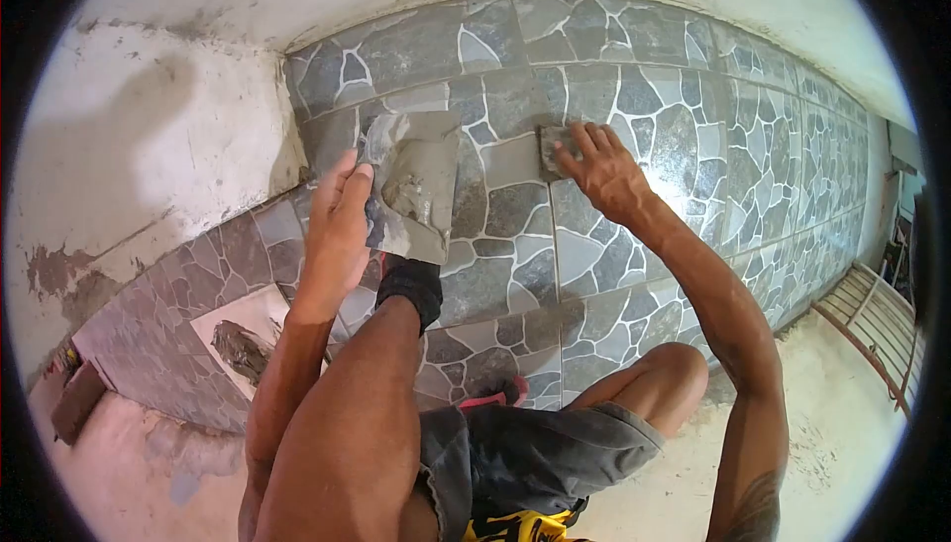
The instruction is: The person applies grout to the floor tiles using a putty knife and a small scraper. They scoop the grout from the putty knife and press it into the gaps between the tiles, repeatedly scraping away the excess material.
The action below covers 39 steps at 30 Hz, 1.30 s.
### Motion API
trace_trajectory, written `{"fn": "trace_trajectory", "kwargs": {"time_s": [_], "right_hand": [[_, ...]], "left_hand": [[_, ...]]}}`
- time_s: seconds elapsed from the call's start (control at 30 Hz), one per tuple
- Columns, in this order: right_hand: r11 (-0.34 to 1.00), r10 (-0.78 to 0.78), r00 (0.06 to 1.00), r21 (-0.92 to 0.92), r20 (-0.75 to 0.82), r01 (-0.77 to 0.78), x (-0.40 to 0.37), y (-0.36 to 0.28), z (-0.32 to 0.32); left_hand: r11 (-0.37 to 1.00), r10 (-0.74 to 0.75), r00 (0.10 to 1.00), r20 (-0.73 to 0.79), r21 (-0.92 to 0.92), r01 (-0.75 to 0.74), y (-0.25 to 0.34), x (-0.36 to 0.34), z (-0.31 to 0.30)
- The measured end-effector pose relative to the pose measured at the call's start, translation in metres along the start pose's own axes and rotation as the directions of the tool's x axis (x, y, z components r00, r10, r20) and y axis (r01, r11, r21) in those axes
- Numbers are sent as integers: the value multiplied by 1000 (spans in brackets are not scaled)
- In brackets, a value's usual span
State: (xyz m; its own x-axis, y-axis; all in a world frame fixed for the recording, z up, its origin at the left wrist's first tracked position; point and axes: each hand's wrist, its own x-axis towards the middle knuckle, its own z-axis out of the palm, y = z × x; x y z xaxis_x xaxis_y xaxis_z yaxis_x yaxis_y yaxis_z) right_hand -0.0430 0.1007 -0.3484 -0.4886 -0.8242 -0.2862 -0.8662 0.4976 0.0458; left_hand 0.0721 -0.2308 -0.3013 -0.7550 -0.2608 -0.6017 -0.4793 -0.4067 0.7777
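Against wall tiles [515, 220], right hand [604, 175] clasps half-hidden pad [548, 144] — left hand [337, 225] grips mortar-smeared slab [421, 190].

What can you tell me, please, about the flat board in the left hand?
The flat board is a roughly rectangular grey slab, smeared with wet-looking grey paste and carrying a thicker lump near its middle. The left hand grips its left edge, thumb on the face. It stands near upright before the tiled wall; contact with it is unclear.
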Motion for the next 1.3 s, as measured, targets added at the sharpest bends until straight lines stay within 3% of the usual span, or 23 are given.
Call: {"fn": "trace_trajectory", "kwargs": {"time_s": [0.1,0.2,0.3,0.33,0.63,0.83,0.93,1.07,1.17,1.3], "right_hand": [[999,13,991,-54,134,-6,1,-5,-20],[999,-47,999,-13,-20,47,-6,-17,-8],[1000,-20,999,-14,-29,20,-17,-13,0],[998,-1,998,-59,63,5,-19,-13,-1],[998,-40,999,39,22,39,-41,-30,-2],[991,-55,997,123,-44,61,-56,-42,8],[999,-36,994,13,99,35,-63,-43,-5],[986,-59,998,156,22,55,-74,-59,18],[994,-41,995,102,96,31,-79,-53,12],[994,-32,997,104,77,24,-84,-67,3]], "left_hand": [[1000,1,999,-42,14,0,-4,-4,2],[999,18,997,-77,50,-14,3,-9,10],[999,31,999,-23,24,-31,1,1,6],[1000,17,1000,-1,2,-17,-3,-1,3],[998,-1,996,-87,60,6,10,-11,23],[999,-4,999,-43,36,6,12,-10,27],[994,10,1000,-27,108,-7,20,-16,29],[999,-40,998,-49,9,41,17,-13,31],[999,-16,999,-38,27,17,9,1,22],[998,-46,995,-84,38,49,26,-17,38]]}}
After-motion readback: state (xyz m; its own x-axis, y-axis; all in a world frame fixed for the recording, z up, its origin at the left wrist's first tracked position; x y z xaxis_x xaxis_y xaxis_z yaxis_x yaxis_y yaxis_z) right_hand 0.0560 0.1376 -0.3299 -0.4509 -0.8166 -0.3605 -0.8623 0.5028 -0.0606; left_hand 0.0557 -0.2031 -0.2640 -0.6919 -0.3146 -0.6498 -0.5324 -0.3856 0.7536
